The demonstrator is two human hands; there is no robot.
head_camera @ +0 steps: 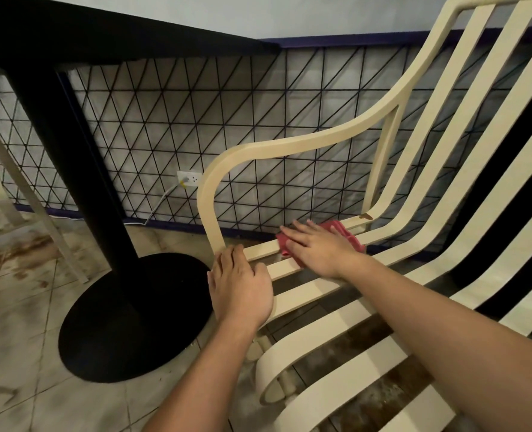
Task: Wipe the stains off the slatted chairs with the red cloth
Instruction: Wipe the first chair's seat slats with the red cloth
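A cream slatted chair (367, 313) fills the right half of the view, its curved armrest (289, 145) rising toward the back. My right hand (317, 247) lies flat with straight fingers on the red cloth (342, 230), pressing it onto the seat's far slats beside the armrest. My left hand (239, 285) curls over the front ends of those slats at the foot of the armrest and grips them. Most of the cloth is hidden under my right hand.
A black pedestal table (71, 120) with a round base (127, 319) stands just left of the chair. A second cream chair (6, 188) shows at the far left. A wire-grid wall panel (227, 129) with a socket and cable runs behind. The tiled floor is stained.
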